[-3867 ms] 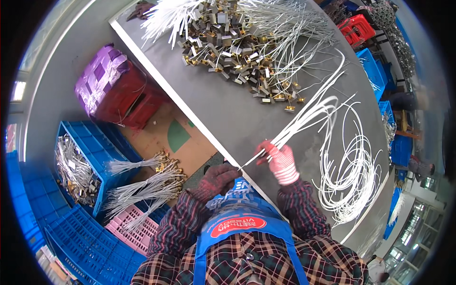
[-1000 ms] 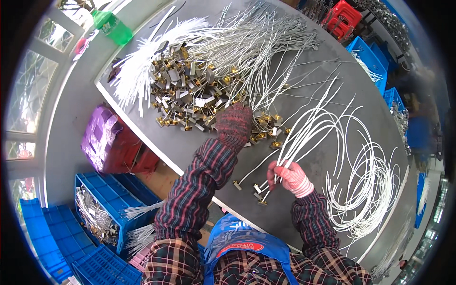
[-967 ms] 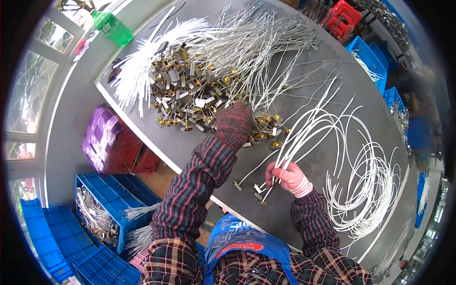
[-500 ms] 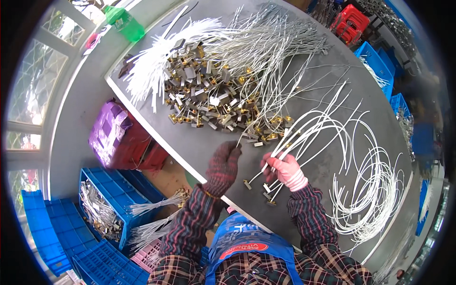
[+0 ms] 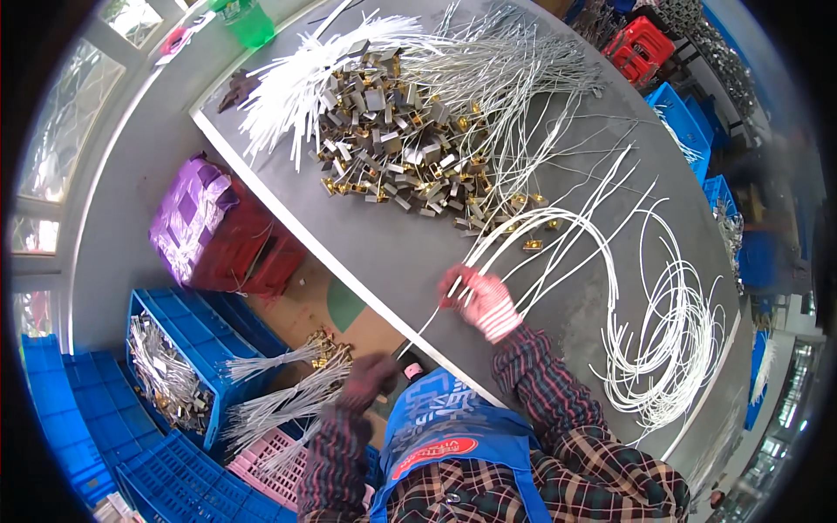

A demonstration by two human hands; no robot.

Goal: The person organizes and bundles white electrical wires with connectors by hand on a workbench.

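Note:
My right hand (image 5: 475,296), in a red-and-white knit glove, rests on the grey table (image 5: 384,253) near its front edge and is shut on a bunch of white cables (image 5: 558,235) that arc away to the right. My left hand (image 5: 368,382), in a dark glove, is below the table edge by my blue apron, closed on the near ends of those cables. A heap of cables with small brass and grey metal end pieces (image 5: 392,157) lies farther back on the table.
Coiled white cables (image 5: 671,349) lie at the table's right. Left of the table stand a red crate under purple wrap (image 5: 209,231), a blue crate with finished cable bundles (image 5: 166,375) and a pink basket (image 5: 270,453). A green bottle (image 5: 248,17) stands at the far corner.
My left hand has pulled back from the heap of metal pieces to below the table edge. My right hand has stayed on the white cables, shifting slightly toward me.

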